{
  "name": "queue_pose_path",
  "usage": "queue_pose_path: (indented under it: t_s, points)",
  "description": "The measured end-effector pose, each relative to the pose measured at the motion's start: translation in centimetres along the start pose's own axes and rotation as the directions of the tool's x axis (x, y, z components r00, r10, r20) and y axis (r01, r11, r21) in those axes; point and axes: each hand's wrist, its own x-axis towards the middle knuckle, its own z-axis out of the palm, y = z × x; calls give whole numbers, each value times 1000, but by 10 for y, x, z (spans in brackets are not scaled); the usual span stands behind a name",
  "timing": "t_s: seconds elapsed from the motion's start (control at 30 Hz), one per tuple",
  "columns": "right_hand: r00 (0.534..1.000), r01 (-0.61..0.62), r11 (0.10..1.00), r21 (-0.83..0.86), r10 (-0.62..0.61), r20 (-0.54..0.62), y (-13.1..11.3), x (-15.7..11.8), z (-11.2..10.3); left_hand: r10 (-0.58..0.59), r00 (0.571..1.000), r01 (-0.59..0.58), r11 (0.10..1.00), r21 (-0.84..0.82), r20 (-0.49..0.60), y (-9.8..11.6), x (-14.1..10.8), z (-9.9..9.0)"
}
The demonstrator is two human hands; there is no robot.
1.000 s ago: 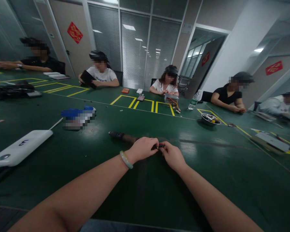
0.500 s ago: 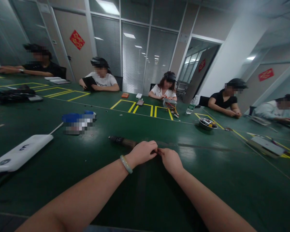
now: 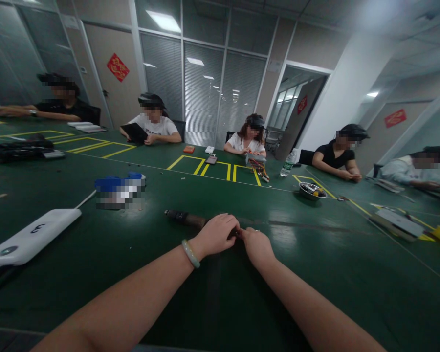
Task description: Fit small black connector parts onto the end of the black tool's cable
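On the green table (image 3: pixel 150 274), a dark cylindrical tool with a metal tip (image 3: pixel 185 218) lies with its tip to the left. My left hand (image 3: pixel 218 234), with a pale green bangle (image 3: pixel 190 253) on its wrist, has its fingers curled over the tool's right end. Close against its fingertips, my right hand (image 3: pixel 257 247) pinches at something small and dark. What lies between the fingertips is mostly hidden, so I cannot make out what either hand grips.
At the left are a white power bank (image 3: pixel 33 237) with a cable and a blurred blue-and-white object (image 3: pixel 120 188). Beyond stand a metal bowl (image 3: pixel 311 190) and a water bottle (image 3: pixel 289 163). A grey box (image 3: pixel 398 222) lies at the right. Several people sit across the table.
The view has shifted slightly, so the scene sits a little lower. Both hands remain together at the same place, with only slight movement of the fingers.
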Motion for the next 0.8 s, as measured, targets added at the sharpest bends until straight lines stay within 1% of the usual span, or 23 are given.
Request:
queue_pose_path:
  t_s: [0.1, 0.17, 0.23, 0.3, 0.4, 0.47, 0.53, 0.7, 0.77, 0.8]
  points:
    - [1000, 3, 997, -74, -3, -4, -5, 0, 0, 2, 1000, -2, 1000, 1, -23, 6, -1, -6]
    - [1000, 6, 994, -107, -5, 7, -8, 0, -1, 21, 1000, -20, 1000, 6, -12, 10, -1, -8]
    - [1000, 10, 994, -110, -8, 20, -11, 0, -1, 74, 997, -74, 997, -5, 28, 12, -3, -9]
    - [1000, 10, 996, -83, -9, 21, -12, 0, -3, 151, 984, -148, 988, -41, 90, 14, -4, -8]
    - [999, 7, 998, -57, -5, 31, -11, 1, -3, 254, 949, -233, 964, -126, 188, 14, -7, -3]
    - [999, 14, 998, -64, -12, 30, -9, 1, -2, 287, 930, -250, 952, -175, 231, 12, -9, -1]
    - [1000, 25, 997, -70, -25, 8, -7, 1, 0, 286, 925, -240, 950, -201, 251, 9, -9, 0]
    - [998, 52, 996, -68, -55, -40, 3, 3, 1, 242, 938, -191, 959, -211, 248, -1, -10, -2]
    - [998, 37, 995, -87, -41, -44, 16, 4, 2, 230, 943, -180, 960, -213, 240, -4, -11, -4]
    - [999, 24, 995, -95, -28, -43, 27, 3, 3, 226, 945, -176, 961, -215, 236, -5, -12, -4]
